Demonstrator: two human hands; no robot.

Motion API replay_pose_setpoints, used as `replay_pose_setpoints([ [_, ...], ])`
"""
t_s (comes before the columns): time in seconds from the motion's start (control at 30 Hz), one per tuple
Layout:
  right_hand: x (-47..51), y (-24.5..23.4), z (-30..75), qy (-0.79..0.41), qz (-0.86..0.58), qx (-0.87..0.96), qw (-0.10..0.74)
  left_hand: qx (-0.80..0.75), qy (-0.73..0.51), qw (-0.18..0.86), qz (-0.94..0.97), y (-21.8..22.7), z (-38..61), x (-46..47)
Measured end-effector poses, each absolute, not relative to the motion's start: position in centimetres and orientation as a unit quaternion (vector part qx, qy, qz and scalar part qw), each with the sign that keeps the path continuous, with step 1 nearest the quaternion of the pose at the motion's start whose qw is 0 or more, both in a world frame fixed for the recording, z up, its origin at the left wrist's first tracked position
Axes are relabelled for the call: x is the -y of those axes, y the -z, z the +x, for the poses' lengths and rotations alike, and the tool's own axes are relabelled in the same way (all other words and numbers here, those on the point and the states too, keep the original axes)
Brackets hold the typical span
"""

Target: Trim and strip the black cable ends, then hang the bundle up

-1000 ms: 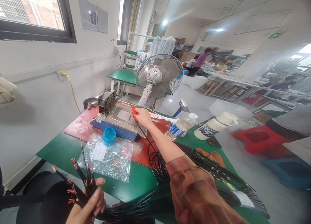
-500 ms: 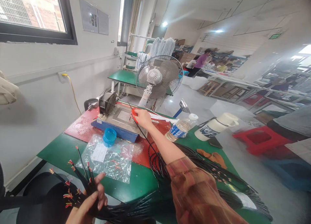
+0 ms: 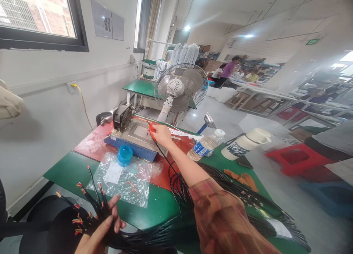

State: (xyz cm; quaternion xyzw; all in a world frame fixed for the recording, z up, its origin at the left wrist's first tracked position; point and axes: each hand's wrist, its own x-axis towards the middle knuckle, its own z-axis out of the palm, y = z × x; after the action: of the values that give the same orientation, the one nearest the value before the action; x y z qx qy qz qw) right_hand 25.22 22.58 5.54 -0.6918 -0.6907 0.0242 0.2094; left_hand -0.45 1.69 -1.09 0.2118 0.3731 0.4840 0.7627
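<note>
The green bench (image 3: 68,169) carries a red mat (image 3: 93,143) along its far edge, and a white pedestal fan (image 3: 180,88) stands just behind that edge. A thick bundle of black cables (image 3: 176,188) lies across the near right part of the bench and runs down over its near edge. On the mat sits a blue-based machine (image 3: 129,148) with a metal top plate and a small black blower at its left end.

A clear plastic bag (image 3: 132,184) lies flat in front of the machine; the white label (image 3: 113,172) inside it is too small to read. Near the right edge lie a white jug (image 3: 242,143) with a dark printed band and a water bottle (image 3: 204,147) with a blue label, but neither can be read. A blue cup (image 3: 124,155) touches the bag's far edge.

The left hand (image 3: 102,232), off the near left corner, is closed around the bundle's stripped red and yellow ends. The right hand (image 3: 162,134) pinches a single cable (image 3: 167,162) by its red tip, over the machine's plate.
</note>
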Motion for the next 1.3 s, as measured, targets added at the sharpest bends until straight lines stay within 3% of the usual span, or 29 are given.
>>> replay_pose_setpoints([
  [0.47, -22.4, -5.6, 25.2, -0.013, -0.692, 0.692, 0.203, -0.257, -0.48, 0.808, 0.226, 2.6, -1.0, -2.0],
  [0.73, -22.4, -5.6, 25.0, -0.013, -0.695, 0.692, 0.196, -0.397, -0.478, 0.761, 0.187, -0.6, -0.7, -0.1],
  [1.3, -22.0, -5.6, 25.0, -0.034, -0.691, 0.684, 0.231, -0.436, -0.488, 0.732, 0.189, -0.8, -0.4, 0.1],
])
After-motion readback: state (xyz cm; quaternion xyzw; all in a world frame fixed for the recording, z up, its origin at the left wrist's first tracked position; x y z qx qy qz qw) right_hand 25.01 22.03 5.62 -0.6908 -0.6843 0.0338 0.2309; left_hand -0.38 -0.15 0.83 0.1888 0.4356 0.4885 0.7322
